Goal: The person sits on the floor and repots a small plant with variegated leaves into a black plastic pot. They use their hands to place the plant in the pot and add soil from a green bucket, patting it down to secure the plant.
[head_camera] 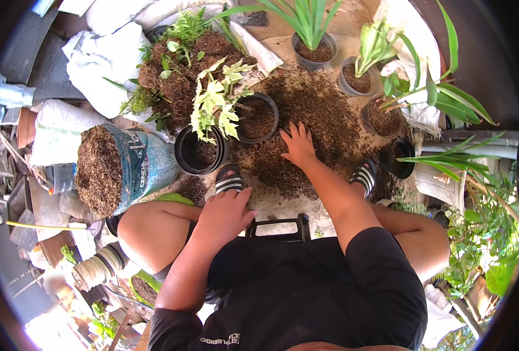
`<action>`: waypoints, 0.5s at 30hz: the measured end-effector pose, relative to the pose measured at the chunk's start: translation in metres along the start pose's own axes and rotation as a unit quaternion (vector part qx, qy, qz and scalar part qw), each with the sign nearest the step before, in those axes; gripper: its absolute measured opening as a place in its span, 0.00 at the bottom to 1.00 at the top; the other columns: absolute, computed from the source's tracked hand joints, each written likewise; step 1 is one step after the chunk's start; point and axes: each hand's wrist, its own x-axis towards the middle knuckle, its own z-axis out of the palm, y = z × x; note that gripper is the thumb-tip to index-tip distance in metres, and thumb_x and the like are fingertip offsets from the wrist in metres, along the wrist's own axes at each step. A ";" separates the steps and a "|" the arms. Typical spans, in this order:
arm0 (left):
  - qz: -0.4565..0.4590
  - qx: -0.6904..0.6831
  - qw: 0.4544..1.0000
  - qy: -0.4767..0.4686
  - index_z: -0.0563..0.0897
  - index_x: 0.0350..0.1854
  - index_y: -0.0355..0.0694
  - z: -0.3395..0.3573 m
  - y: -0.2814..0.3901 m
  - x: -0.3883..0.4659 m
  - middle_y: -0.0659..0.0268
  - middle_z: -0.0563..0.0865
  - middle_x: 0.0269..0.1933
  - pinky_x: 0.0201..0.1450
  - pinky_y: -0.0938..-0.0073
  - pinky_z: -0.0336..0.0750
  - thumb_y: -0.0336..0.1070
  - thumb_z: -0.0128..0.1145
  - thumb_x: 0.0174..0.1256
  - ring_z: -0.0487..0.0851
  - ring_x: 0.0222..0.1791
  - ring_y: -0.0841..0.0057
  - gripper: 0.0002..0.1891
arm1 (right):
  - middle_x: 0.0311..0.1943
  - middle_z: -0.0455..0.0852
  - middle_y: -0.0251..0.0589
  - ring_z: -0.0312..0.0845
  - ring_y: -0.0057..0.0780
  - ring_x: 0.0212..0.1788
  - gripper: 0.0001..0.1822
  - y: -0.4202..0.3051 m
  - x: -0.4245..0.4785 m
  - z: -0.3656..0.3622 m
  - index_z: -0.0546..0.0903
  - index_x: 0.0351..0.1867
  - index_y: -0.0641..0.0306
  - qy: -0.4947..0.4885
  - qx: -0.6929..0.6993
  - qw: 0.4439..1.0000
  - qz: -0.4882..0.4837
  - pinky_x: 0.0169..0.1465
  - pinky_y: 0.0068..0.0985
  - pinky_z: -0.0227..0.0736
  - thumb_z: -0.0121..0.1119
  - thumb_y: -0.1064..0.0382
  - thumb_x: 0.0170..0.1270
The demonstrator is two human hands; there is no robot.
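My right hand [301, 147] rests palm down on loose brown potting soil [329, 114] spread over the ground, fingers apart and empty. Just beyond it to the left stands a black plastic pot [278, 118] filled with soil, holding a plant with pale variegated leaves [213, 98]. Some of those leaves hang over a stack of black pots [184, 159] with a little soil inside. My left hand [226, 215] hangs loosely by my left knee, in front of my striped slide sandal [229, 182]; nothing shows in it.
At left, a blue bucket [154, 162] brims with soil mix. Behind the pots lies a heap of root-matted soil [171, 83] with small plants. Potted plants line the right: a strap-leaved one [314, 57], others [358, 81], [382, 118], and a black pot [402, 158].
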 end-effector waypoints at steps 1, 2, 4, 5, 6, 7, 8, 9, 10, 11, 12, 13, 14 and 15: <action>0.001 0.006 1.000 0.012 0.75 0.64 0.40 0.001 -0.002 0.002 0.53 0.84 0.48 0.55 0.55 0.76 0.53 0.58 0.66 0.83 0.51 0.55 0.29 | 0.77 0.51 0.46 0.42 0.54 0.79 0.41 0.000 -0.001 0.007 0.60 0.76 0.43 0.010 -0.010 1.000 -0.008 0.77 0.50 0.53 0.67 0.49 0.65; -0.019 -0.033 0.999 -0.005 0.75 0.64 0.39 0.003 -0.005 0.006 0.53 0.84 0.48 0.55 0.55 0.76 0.53 0.59 0.66 0.83 0.51 0.54 0.29 | 0.76 0.53 0.46 0.45 0.53 0.78 0.39 0.002 -0.003 0.013 0.62 0.75 0.44 0.016 -0.016 1.000 -0.016 0.76 0.48 0.56 0.67 0.51 0.66; -0.028 -0.104 0.994 0.011 0.74 0.64 0.38 0.015 -0.013 0.020 0.51 0.84 0.47 0.56 0.56 0.76 0.53 0.59 0.66 0.83 0.50 0.54 0.30 | 0.72 0.60 0.45 0.52 0.50 0.76 0.33 0.006 -0.005 0.024 0.68 0.71 0.47 0.030 -0.049 0.998 -0.036 0.72 0.41 0.67 0.66 0.58 0.66; -0.075 -0.194 0.978 0.006 0.74 0.64 0.36 0.026 -0.017 0.032 0.51 0.84 0.46 0.55 0.57 0.76 0.54 0.59 0.67 0.84 0.50 0.55 0.30 | 0.72 0.61 0.45 0.54 0.49 0.75 0.32 0.010 -0.005 0.027 0.69 0.71 0.48 0.044 -0.046 0.997 -0.046 0.71 0.40 0.68 0.66 0.59 0.66; -0.109 -0.276 0.955 0.021 0.74 0.63 0.34 0.039 -0.023 0.050 0.50 0.84 0.45 0.55 0.58 0.76 0.54 0.59 0.67 0.84 0.50 0.56 0.31 | 0.72 0.62 0.45 0.55 0.48 0.75 0.31 0.012 -0.006 0.028 0.70 0.70 0.48 0.039 -0.044 0.997 -0.050 0.70 0.39 0.69 0.66 0.60 0.66; -0.177 -0.352 0.919 -0.001 0.72 0.65 0.34 0.051 -0.033 0.074 0.49 0.83 0.50 0.54 0.59 0.77 0.55 0.58 0.68 0.84 0.51 0.57 0.33 | 0.71 0.62 0.45 0.56 0.47 0.74 0.30 0.015 -0.005 0.027 0.71 0.69 0.48 0.038 -0.049 0.997 -0.048 0.70 0.38 0.70 0.67 0.60 0.66; -0.252 -0.423 0.870 -0.032 0.70 0.68 0.33 0.065 -0.044 0.099 0.47 0.82 0.55 0.53 0.60 0.78 0.55 0.58 0.69 0.84 0.53 0.58 0.35 | 0.71 0.63 0.46 0.58 0.47 0.73 0.30 0.018 -0.006 0.025 0.71 0.69 0.49 0.033 0.005 0.999 -0.035 0.69 0.39 0.70 0.66 0.60 0.66; -0.323 -0.535 0.780 -0.008 0.67 0.70 0.36 0.080 -0.054 0.121 0.51 0.81 0.55 0.51 0.60 0.79 0.54 0.58 0.70 0.84 0.49 0.60 0.34 | 0.70 0.64 0.46 0.60 0.47 0.73 0.30 0.022 -0.007 0.021 0.71 0.69 0.50 0.032 0.052 0.998 -0.015 0.69 0.39 0.71 0.66 0.61 0.66; -0.389 -0.633 0.669 0.012 0.64 0.72 0.38 0.095 -0.066 0.144 0.55 0.80 0.54 0.49 0.61 0.80 0.53 0.57 0.71 0.84 0.46 0.62 0.34 | 0.70 0.65 0.47 0.62 0.47 0.72 0.30 0.026 -0.008 0.016 0.71 0.69 0.52 0.033 0.100 0.994 0.007 0.68 0.39 0.72 0.66 0.61 0.66; -0.416 -0.635 0.649 0.054 0.63 0.72 0.37 0.110 -0.079 0.166 0.53 0.79 0.58 0.49 0.59 0.80 0.52 0.57 0.71 0.84 0.48 0.60 0.35 | 0.70 0.65 0.48 0.63 0.47 0.71 0.31 0.030 -0.010 0.010 0.70 0.70 0.53 0.044 0.200 0.978 0.040 0.68 0.39 0.72 0.66 0.61 0.66; -0.440 -0.637 0.626 0.097 0.62 0.73 0.36 0.125 -0.089 0.186 0.52 0.77 0.61 0.48 0.57 0.80 0.51 0.57 0.72 0.83 0.50 0.57 0.35 | 0.70 0.65 0.48 0.65 0.48 0.70 0.32 0.035 -0.013 0.003 0.69 0.71 0.55 0.053 0.299 0.950 0.071 0.68 0.40 0.72 0.66 0.60 0.67; -0.469 -0.634 0.600 0.135 0.60 0.73 0.35 0.138 -0.097 0.206 0.50 0.75 0.65 0.48 0.54 0.80 0.50 0.56 0.72 0.82 0.53 0.55 0.35 | 0.70 0.66 0.49 0.66 0.48 0.69 0.33 0.041 -0.018 -0.003 0.68 0.72 0.56 0.050 0.389 0.913 0.115 0.68 0.40 0.73 0.65 0.60 0.67; -0.445 -0.627 0.617 0.168 0.61 0.72 0.35 0.149 -0.102 0.222 0.51 0.76 0.63 0.48 0.54 0.81 0.46 0.54 0.73 0.82 0.53 0.55 0.32 | 0.72 0.63 0.52 0.67 0.51 0.69 0.38 0.048 -0.020 -0.013 0.61 0.76 0.59 0.018 0.430 0.890 0.150 0.67 0.43 0.73 0.65 0.58 0.68; -0.428 -0.616 0.631 0.198 0.61 0.71 0.34 0.156 -0.105 0.236 0.51 0.76 0.62 0.48 0.54 0.82 0.43 0.51 0.74 0.82 0.52 0.55 0.29 | 0.73 0.62 0.53 0.66 0.51 0.70 0.40 0.053 -0.024 -0.021 0.59 0.77 0.58 0.012 0.515 0.838 0.180 0.67 0.44 0.73 0.65 0.58 0.67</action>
